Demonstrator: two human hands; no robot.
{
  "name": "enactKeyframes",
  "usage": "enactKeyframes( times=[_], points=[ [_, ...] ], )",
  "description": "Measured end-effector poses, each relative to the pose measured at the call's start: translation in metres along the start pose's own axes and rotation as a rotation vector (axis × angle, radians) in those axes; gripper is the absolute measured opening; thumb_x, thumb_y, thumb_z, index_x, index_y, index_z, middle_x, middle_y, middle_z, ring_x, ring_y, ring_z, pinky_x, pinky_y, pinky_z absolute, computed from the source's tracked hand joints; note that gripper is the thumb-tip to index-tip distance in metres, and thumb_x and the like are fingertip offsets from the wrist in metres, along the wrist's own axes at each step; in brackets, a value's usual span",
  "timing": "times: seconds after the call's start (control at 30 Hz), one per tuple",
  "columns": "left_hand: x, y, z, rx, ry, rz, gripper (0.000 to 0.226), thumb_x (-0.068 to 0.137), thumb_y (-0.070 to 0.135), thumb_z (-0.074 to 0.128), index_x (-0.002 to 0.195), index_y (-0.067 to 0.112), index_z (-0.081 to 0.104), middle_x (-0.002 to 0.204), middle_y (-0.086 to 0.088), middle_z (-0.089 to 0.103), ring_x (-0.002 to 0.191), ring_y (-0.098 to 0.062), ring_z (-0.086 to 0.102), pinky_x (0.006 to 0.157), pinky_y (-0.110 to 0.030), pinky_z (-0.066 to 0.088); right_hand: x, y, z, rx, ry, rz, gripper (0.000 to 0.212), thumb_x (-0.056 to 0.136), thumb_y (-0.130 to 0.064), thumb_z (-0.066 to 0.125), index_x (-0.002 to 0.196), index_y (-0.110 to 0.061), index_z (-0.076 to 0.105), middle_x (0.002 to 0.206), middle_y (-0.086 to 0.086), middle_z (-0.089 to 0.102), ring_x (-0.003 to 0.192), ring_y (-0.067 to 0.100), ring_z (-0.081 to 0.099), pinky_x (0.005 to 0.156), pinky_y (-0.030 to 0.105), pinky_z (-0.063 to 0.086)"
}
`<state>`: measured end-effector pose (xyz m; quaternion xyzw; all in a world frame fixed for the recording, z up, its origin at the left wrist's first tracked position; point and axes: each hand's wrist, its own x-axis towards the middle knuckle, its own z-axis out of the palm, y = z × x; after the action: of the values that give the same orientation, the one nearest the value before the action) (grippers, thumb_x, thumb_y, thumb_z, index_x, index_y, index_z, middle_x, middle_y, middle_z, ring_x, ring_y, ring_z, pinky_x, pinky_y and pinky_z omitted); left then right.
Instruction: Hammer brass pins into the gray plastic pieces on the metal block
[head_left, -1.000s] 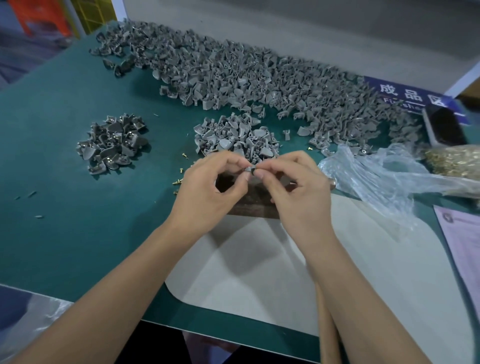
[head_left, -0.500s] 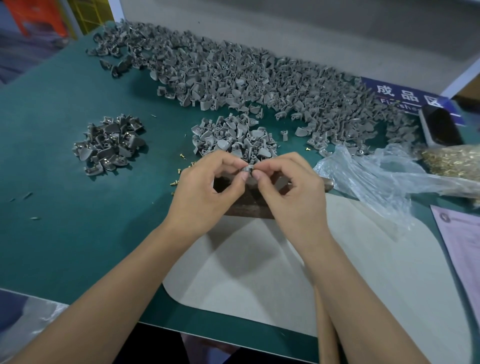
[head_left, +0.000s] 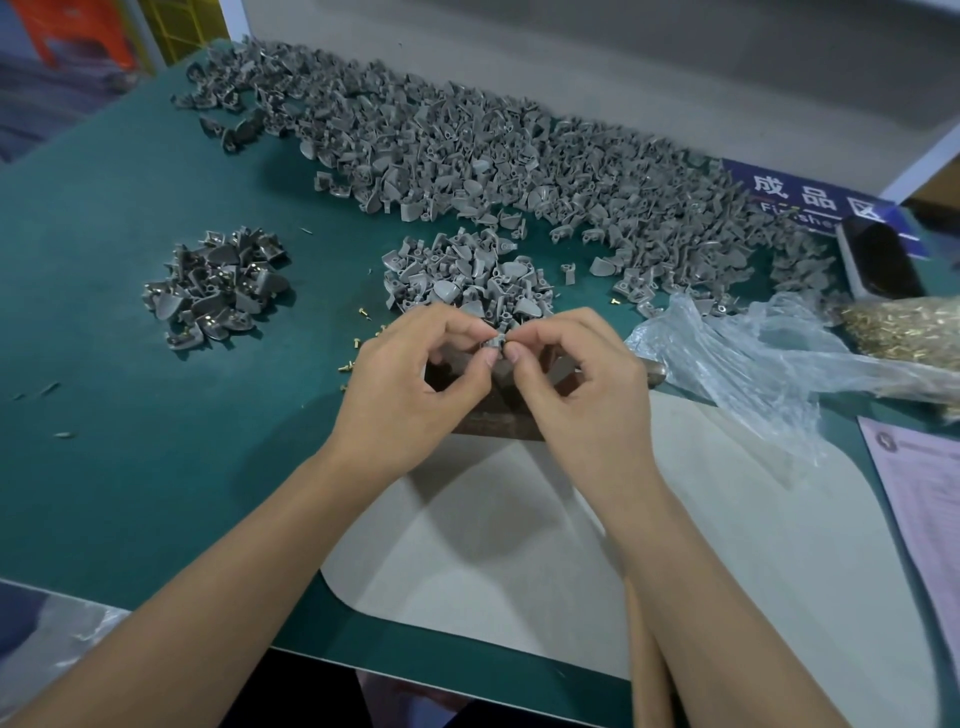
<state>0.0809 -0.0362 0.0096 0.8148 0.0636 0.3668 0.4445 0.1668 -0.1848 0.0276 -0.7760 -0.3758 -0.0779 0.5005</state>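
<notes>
Head view, left hand: left hand (head_left: 410, 384) raised over the metal block, thumb and forefinger curled in, tips pinching the left side of one small gray plastic piece (head_left: 496, 344); other fingers folded loosely.
Head view, right hand: right hand (head_left: 582, 384) mirrored opposite, thumb and forefinger tips pinching the same piece from the right; remaining fingers curled; thumbnails of both hands nearly touching.
Gray plastic piece: held between the two hands just above the metal block, near the middle of the table; whether a pin sits in it cannot be told.
Metal block: dark metal block (head_left: 493, 410) mostly hidden under the hands, straddling the far edge of the pale mat (head_left: 519, 545).
Brass pins: a few loose brass pins (head_left: 362, 312) scattered on the green table surface (head_left: 130, 415) just left of the left hand; a heap of brass pins in a clear plastic bag (head_left: 779, 374) toward the right edge.
Piles: small pile of gray pieces (head_left: 462, 280) just beyond the hands; separate pile with brass showing (head_left: 218, 283) toward the left edge; broad spread of gray pieces (head_left: 493, 161) along the far edge.
Far right corner: blue sign (head_left: 800, 197) with white characters, dark rectangular object (head_left: 878, 260) beside it.
Right edge: printed paper sheet (head_left: 924, 493) lying flat.
Near edge: wooden handle (head_left: 647, 649) partly hidden by the right forearm, slanting off the mat.
</notes>
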Motion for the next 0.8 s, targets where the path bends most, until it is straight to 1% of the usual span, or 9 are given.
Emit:
enactKeyframes(
  times=[0.1, 0.17, 0.37, 0.5, 0.6, 0.67, 0.73, 0.8],
  points=[
    [0.0, -0.002, 0.0003, 0.01, -0.006, 0.008, 0.018, 0.091, 0.017, 0.074, 0.104, 0.029, 0.069, 0.091, 0.013, 0.071, 0.086, -0.008, 0.067, 0.077, -0.015, 0.049, -0.0003, 0.0, 0.0005, 0.008, -0.007, -0.011, 0.009, 0.092, -0.007, 0.076, 0.094, -0.016, 0.077, 0.093, -0.011, 0.065, 0.084, 0.013, 0.062, 0.072, 0.019, 0.046],
    [0.0001, -0.0031, 0.0003, 0.019, -0.01, 0.025, 0.016, 0.091, 0.018, 0.073, 0.104, 0.027, 0.069, 0.092, 0.013, 0.07, 0.086, -0.009, 0.067, 0.078, -0.014, 0.049, 0.0, 0.0001, 0.0002, 0.015, -0.011, -0.024, 0.009, 0.092, -0.007, 0.076, 0.094, -0.016, 0.077, 0.093, -0.01, 0.065, 0.084, 0.012, 0.062, 0.073, 0.018, 0.046],
    [0.0003, -0.0025, -0.0006, 0.002, 0.004, 0.019, 0.014, 0.091, 0.022, 0.072, 0.104, 0.028, 0.069, 0.089, 0.012, 0.07, 0.083, -0.012, 0.067, 0.075, -0.023, 0.053, 0.0004, 0.0011, -0.0001, 0.076, -0.02, -0.001, 0.008, 0.093, -0.008, 0.076, 0.094, -0.016, 0.078, 0.092, -0.012, 0.066, 0.085, 0.015, 0.063, 0.073, 0.02, 0.045],
    [0.0, -0.0029, -0.0003, 0.005, 0.005, 0.026, 0.014, 0.092, 0.018, 0.073, 0.103, 0.024, 0.07, 0.087, 0.011, 0.07, 0.079, -0.016, 0.067, 0.074, -0.031, 0.054, 0.0007, 0.0025, -0.0005, 0.094, -0.025, 0.021, 0.007, 0.093, -0.009, 0.076, 0.094, -0.015, 0.078, 0.092, -0.011, 0.068, 0.084, 0.016, 0.063, 0.073, 0.02, 0.045],
    [-0.0011, -0.005, -0.001, 0.048, 0.003, 0.069, 0.014, 0.091, 0.013, 0.074, 0.103, 0.018, 0.072, 0.089, 0.006, 0.069, 0.079, -0.015, 0.066, 0.073, -0.032, 0.054, -0.0002, 0.0016, -0.0004, 0.081, -0.033, 0.017, 0.007, 0.092, -0.008, 0.077, 0.093, -0.015, 0.079, 0.091, -0.009, 0.069, 0.084, 0.016, 0.063, 0.074, 0.02, 0.045],
    [-0.0024, -0.0049, -0.0002, 0.071, 0.012, 0.084, 0.012, 0.091, 0.012, 0.074, 0.103, 0.016, 0.072, 0.089, 0.004, 0.068, 0.078, -0.017, 0.065, 0.073, -0.034, 0.053, 0.0, 0.0016, -0.0007, 0.086, -0.034, 0.025, 0.008, 0.091, -0.009, 0.078, 0.092, -0.017, 0.079, 0.09, -0.009, 0.07, 0.083, 0.015, 0.063, 0.072, 0.02, 0.045],
    [-0.0039, -0.0037, 0.0014, 0.064, 0.026, 0.088, 0.011, 0.091, 0.012, 0.072, 0.102, 0.014, 0.073, 0.089, 0.002, 0.068, 0.079, -0.02, 0.064, 0.073, -0.036, 0.053, 0.0012, 0.0023, -0.0019, 0.09, -0.036, 0.035, 0.01, 0.09, -0.009, 0.078, 0.092, -0.019, 0.08, 0.09, -0.01, 0.071, 0.081, 0.012, 0.063, 0.071, 0.018, 0.043],
    [-0.0049, -0.003, 0.0028, 0.059, 0.027, 0.094, 0.01, 0.092, 0.01, 0.072, 0.102, 0.012, 0.073, 0.09, 0.002, 0.067, 0.081, -0.018, 0.064, 0.073, -0.036, 0.053, 0.0021, 0.0026, -0.0029, 0.077, -0.045, 0.037, 0.011, 0.089, -0.008, 0.079, 0.091, -0.019, 0.081, 0.09, -0.011, 0.071, 0.079, 0.01, 0.063, 0.07, 0.016, 0.042]
  ],
)
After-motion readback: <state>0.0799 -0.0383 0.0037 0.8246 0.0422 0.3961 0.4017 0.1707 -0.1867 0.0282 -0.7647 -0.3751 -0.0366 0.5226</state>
